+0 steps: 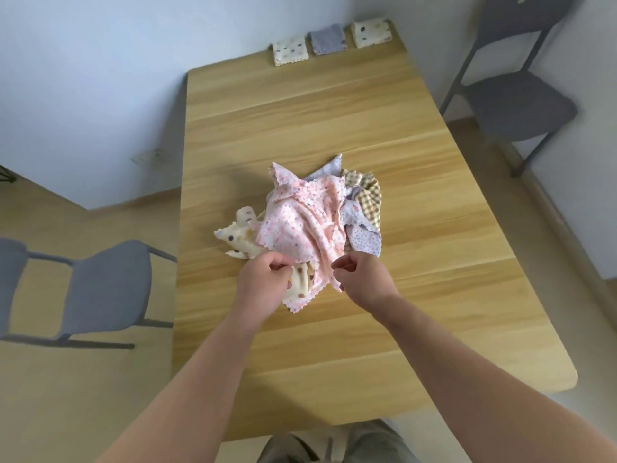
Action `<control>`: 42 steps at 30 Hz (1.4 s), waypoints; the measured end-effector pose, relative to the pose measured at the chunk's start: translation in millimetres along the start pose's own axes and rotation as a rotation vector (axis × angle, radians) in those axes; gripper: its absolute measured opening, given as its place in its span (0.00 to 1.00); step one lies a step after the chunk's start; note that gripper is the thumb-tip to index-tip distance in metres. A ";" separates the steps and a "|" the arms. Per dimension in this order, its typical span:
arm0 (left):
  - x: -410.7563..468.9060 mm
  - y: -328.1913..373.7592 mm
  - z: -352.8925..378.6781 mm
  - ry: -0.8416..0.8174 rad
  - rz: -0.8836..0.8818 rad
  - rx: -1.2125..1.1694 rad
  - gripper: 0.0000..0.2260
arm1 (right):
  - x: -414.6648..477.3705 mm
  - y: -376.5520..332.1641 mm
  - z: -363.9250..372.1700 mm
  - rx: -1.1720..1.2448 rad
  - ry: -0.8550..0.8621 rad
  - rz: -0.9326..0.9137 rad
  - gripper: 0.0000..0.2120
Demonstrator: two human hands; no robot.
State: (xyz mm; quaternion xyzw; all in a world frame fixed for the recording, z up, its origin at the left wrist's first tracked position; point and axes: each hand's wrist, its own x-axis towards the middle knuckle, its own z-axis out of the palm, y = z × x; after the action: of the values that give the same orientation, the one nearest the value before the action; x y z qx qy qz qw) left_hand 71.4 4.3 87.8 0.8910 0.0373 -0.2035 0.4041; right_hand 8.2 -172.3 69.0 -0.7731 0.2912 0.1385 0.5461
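Pink floral cloth [300,225] tops a crumpled pile mid-surface, draped toward the person. The left grip [263,279] is curled tight, pinching the cloth's near-left edge, and the right grip [359,274] is curled tight, pinching its near-right edge, both just over the wooden surface [434,228]. Pile under it: cream dotted cloth [238,240] sticking out left, lilac floral cloth [364,240] and yellow checked cloth [369,195] on the right; three folded cloths [328,39] in a row at the far edge, well apart, and a grey chair [107,289] beside the surface on the left.
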 end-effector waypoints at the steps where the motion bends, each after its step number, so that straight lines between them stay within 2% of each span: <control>1: 0.7 0.6 3.8 0.013 0.000 0.004 0.08 | 3.1 1.0 -1.7 -0.002 -0.013 -0.012 0.05; 5: 5.7 -1.5 12.2 0.057 -0.002 -0.003 0.08 | 16.0 5.3 -2.2 -0.069 -0.021 -0.106 0.06; 10: 19.8 -16.7 18.0 0.123 0.114 0.115 0.07 | 35.6 14.8 10.6 -0.193 -0.005 -0.248 0.09; 14: 43.7 -41.9 28.3 0.279 0.330 0.466 0.10 | 54.8 27.0 35.4 -0.350 0.069 -0.408 0.11; 16: 59.3 -55.0 34.0 0.369 0.405 0.653 0.16 | 65.9 31.0 51.1 -0.505 0.141 -0.504 0.12; 19: 81.9 -67.6 36.0 0.458 0.496 0.780 0.26 | 81.8 32.0 69.7 -0.701 0.250 -0.606 0.18; 22: 96.2 -78.5 36.0 0.541 0.566 0.830 0.21 | 92.9 40.1 88.9 -0.787 0.360 -0.644 0.14; 25: 100.7 -86.4 36.5 0.609 0.619 0.749 0.12 | 94.9 50.1 95.5 -0.755 0.438 -0.660 0.09; 30: 69.9 -72.4 34.7 0.621 0.712 0.327 0.10 | 69.6 67.1 87.8 -0.557 0.575 -0.730 0.09; 36: 9.3 -21.0 23.9 0.660 0.876 0.164 0.08 | 2.0 57.7 61.0 -0.323 0.695 -0.811 0.11; 38: -7.4 -13.6 17.2 0.684 0.947 0.142 0.07 | -20.1 53.2 52.9 -0.291 0.657 -0.859 0.13; 42: -36.8 -2.4 7.6 0.699 1.058 0.112 0.02 | -60.9 50.5 51.8 -0.200 0.428 -0.850 0.24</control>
State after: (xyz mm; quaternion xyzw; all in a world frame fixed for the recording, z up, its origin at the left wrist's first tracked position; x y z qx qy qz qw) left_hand 34.8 3.9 96.1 0.8226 -0.2889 0.3248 0.3666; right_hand -65.1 -118.0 44.0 -0.8834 0.0409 -0.2318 0.4052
